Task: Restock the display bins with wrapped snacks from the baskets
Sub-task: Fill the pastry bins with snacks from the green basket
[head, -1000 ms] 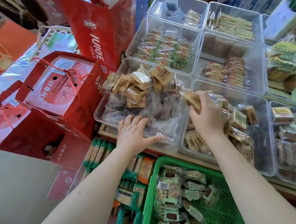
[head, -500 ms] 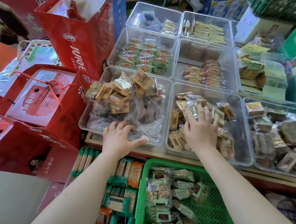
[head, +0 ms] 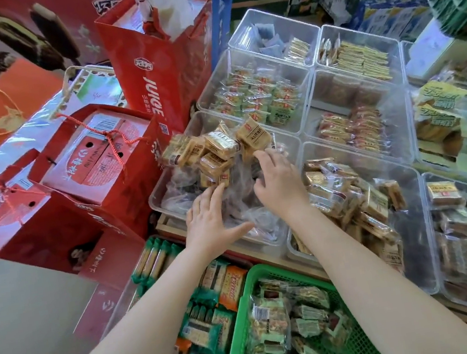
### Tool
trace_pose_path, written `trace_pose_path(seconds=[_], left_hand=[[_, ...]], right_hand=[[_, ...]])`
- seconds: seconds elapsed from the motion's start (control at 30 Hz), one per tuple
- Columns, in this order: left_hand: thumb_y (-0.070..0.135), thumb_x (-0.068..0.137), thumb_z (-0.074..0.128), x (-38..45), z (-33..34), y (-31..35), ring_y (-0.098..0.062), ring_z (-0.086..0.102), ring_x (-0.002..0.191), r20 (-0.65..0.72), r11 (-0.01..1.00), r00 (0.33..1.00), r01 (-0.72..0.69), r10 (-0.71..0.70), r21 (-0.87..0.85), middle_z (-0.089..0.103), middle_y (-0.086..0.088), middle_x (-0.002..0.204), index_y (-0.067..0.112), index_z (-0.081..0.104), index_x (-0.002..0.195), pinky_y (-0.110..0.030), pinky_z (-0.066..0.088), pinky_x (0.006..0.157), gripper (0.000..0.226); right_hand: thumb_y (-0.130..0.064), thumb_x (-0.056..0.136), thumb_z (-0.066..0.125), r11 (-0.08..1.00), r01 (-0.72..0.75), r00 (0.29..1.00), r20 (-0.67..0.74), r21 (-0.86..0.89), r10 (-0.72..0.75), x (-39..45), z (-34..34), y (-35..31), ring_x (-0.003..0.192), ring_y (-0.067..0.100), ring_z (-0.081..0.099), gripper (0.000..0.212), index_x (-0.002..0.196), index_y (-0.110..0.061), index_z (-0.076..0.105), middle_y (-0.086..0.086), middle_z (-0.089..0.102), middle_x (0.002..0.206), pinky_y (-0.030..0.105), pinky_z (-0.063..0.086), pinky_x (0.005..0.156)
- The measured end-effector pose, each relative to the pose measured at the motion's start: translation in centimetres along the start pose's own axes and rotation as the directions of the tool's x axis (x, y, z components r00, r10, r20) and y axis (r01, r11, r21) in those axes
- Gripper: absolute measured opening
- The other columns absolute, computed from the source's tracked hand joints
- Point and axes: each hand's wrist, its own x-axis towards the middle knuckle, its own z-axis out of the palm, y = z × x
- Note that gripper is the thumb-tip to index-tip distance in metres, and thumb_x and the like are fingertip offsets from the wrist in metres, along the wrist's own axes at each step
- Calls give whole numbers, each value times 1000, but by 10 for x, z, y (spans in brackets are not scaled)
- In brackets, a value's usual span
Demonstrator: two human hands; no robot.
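From the head camera, both hands reach into one clear display bin [head: 169, 200], the near-left bin of a block of clear bins, and everything else is placed from it. The left hand [head: 210, 221] lies flat on the crinkled clear wrappers at the bin's near edge, fingers [head: 213, 193] straight and slightly apart, thumb spread toward the right, holding nothing. The right hand [head: 280, 183] hovers over the bin's right half with its fingers loosely bent and apart, tips by the heap of tan wrapped snacks [head: 219, 151] piled at the bin's far end; whether they touch a packet I cannot tell. Just right of this bin, a second bin [head: 417, 240] holds more tan and gold packets [head: 351, 201], partly behind the right forearm. Behind the bin sits one filled with green-wrapped packets [head: 256, 97]. Below the bin, nearer the person, a green plastic basket [head: 246, 311] holds green wrapped snacks [head: 281, 321]. Left of the bin stand red gift boxes [head: 93, 158] tied with cord, and behind them a red juice bag [head: 157, 79]. Below the bin's left corner lie green-ended biscuit packs [head: 150, 259].
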Motion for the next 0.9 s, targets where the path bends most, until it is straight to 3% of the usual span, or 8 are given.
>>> trace_pose_path(seconds=[0.13,0.23,0.33,0.47,0.6,0.7,0.8,0.9], left_hand=[[74,79,61,4,-2,-2,-17,1,152,7,999,1000,-10,10,-49,6,4,167,35,1,159,-47,3,121,107],[73,78,62,4,-1,-3,-14,0,152,10,999,999,-32,32,-34,8,7,166,36,2,158,-44,2,121,106],[72,79,61,5,0,-3,-14,-3,152,23,999,999,-36,37,-15,9,7,166,34,5,159,-42,0,120,105],[74,78,59,5,2,-6,-13,-3,151,15,999,998,-53,53,-9,13,7,165,33,9,159,-41,-1,120,103],[73,78,59,4,-1,-4,-15,-1,152,24,999,999,-43,43,6,17,6,164,33,12,158,-41,0,119,101],[73,82,58,7,-7,-3,-18,11,151,40,999,999,-12,13,-35,30,5,160,33,25,156,-42,7,118,90],[62,89,58,3,-19,4,-22,43,136,37,967,999,17,-8,-255,55,0,141,24,49,145,-44,32,112,68],[52,91,65,-20,-28,42,-15,65,111,147,700,988,79,37,-709,68,2,120,25,61,130,-38,51,97,48]], right_hand=[[-12,95,55,992,125,992,-15,-24,-125,43,18,-18,152,30,20,67,156,-19,30,13,23,164,50,25,121],[-10,95,52,982,177,978,126,-73,-167,72,27,-29,156,28,4,74,159,-34,22,9,8,169,49,14,123],[-8,95,57,953,226,959,216,-201,-182,83,44,-37,156,29,-5,69,152,-38,33,12,4,169,49,6,123],[-7,95,56,958,213,976,95,-191,-198,73,45,-38,143,36,30,49,138,-30,54,19,36,154,51,27,113],[0,90,52,953,32,998,-65,303,-13,41,18,-18,103,27,58,51,130,-30,59,11,59,118,45,51,91],[-3,86,59,564,-290,948,152,773,279,-4,-11,-9,97,21,65,46,118,-35,56,3,65,110,43,58,82],[-1,92,53,154,-436,863,364,886,349,-54,-28,7,97,30,67,35,118,-24,57,12,71,109,39,54,72],[-1,94,46,-13,-460,834,437,888,337,-95,-34,23,90,31,62,28,112,-18,59,12,72,98,40,46,71]])
